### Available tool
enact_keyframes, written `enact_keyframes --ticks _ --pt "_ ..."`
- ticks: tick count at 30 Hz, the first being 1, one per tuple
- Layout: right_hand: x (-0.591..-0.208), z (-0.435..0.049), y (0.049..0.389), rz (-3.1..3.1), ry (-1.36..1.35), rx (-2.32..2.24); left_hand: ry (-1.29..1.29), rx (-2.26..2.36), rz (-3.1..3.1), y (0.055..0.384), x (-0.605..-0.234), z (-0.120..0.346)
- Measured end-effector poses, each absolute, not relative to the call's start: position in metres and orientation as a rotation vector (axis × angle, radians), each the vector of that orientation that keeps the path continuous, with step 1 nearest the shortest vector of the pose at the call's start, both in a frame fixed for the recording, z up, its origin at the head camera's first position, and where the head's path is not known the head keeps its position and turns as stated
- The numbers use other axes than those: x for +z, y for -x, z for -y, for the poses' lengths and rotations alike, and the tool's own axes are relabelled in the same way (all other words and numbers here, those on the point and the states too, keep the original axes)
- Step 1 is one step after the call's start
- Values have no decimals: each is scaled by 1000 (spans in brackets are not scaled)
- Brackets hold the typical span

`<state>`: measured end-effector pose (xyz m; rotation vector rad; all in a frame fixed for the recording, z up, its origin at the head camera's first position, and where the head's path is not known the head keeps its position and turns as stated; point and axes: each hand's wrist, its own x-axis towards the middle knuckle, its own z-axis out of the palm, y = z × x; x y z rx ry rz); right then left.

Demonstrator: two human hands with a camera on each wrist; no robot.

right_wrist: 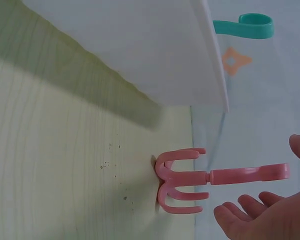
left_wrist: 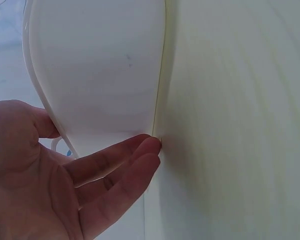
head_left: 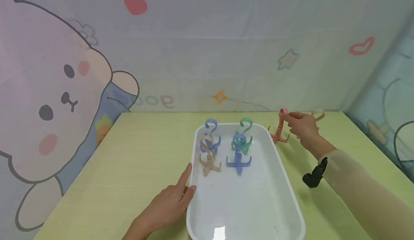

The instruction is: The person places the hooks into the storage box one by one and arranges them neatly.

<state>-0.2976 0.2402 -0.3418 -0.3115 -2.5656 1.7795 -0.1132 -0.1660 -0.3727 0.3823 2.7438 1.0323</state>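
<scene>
My left hand (head_left: 166, 204) grips the left side of a white tray (head_left: 191, 211), thumb over the rim and fingers along the outer wall, as the left wrist view shows. At the tray's far right corner, my right hand (head_left: 304, 127) is around the top of a pink multi-prong hook (right_wrist: 185, 177). Its thumb and fingers stand apart on either side of the curved end. The pink hook stands upright on its prongs on the table. Behind my right hand a beige hook (head_left: 319, 115) is partly hidden.
Inside the tray's far half stand a beige hook (head_left: 209, 162), a blue hook (head_left: 238, 161), a second blue hook (head_left: 211, 125) and a green hook (head_left: 247, 123). The pale wooden table (head_left: 145, 150) ends at a cartoon-printed backdrop (head_left: 210, 53).
</scene>
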Motion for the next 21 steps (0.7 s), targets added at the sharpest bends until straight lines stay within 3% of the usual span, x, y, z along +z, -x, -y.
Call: enact_keyframes --ticks 21 --pt "-346 -233 322 2648 379 1738 -380 1007 -2745 113 -373 167"
